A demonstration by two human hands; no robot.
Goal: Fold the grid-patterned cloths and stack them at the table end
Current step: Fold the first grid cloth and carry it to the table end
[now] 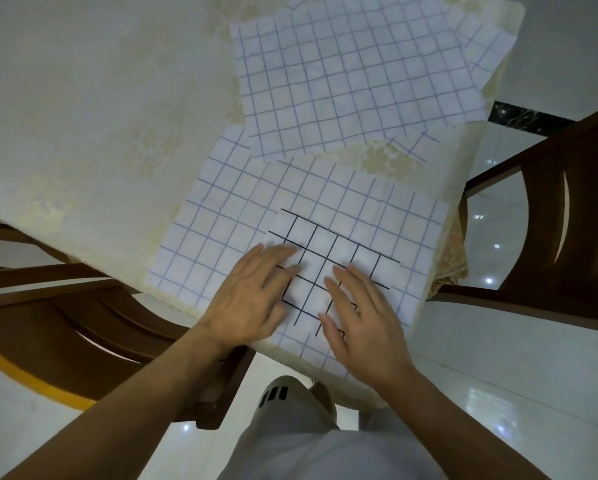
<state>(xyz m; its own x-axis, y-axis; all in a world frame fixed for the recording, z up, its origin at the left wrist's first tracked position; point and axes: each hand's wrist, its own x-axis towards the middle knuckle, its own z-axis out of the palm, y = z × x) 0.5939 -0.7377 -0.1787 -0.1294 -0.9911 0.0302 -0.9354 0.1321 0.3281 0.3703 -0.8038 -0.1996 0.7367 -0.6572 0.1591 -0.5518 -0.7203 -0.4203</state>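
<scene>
Pale glossy floor (498,375) surrounds the bench (100,116), which wears a cream patterned cover. One wooden chair (83,306) stands at 8 o'clock and a second chair (560,220) at 3 o'clock. At 6 o'clock, near the bench edge closest to us, we have a small folded cloth (328,251) with thick black lines. It lies on top of a bigger blue-lined cloth (221,230), which is spread flat. Our left hand (252,296) and right hand (363,317) both rest on the folded cloth, fingers straight and spread wide, holding nothing, only pressing down. Toward 12 o'clock another wide cloth (342,81) lies flat over the corners of more cloths.

We judge that the step in hand is flattening the fold. To do it well, we should slide both palms outward from the middle to the edges, so the crease becomes sharp and the corners stay matched. We must press without dragging, otherwise the cloth below can wrinkle or slip over the bench edge.
</scene>
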